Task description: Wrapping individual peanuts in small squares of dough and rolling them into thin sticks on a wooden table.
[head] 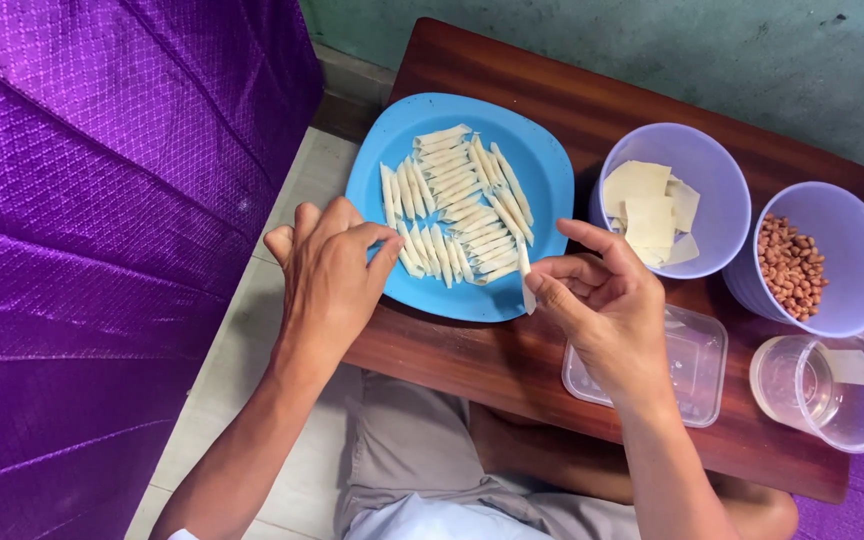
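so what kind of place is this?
Likely a home, food prep on a low wooden table: blue plate of rolled dough sticks, lilac bowl of peanuts, purple cloth alongside.

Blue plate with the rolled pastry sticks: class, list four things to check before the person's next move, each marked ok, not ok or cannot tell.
1. Right hand has a rolled stick in its grip: ok.
2. Left hand free, resting at the blue plate rim: ok.
3. Bare space left on the plate: ok.
4. Wrappers in the lilac bowl: ok.
5. Stick sealed shut: cannot tell.
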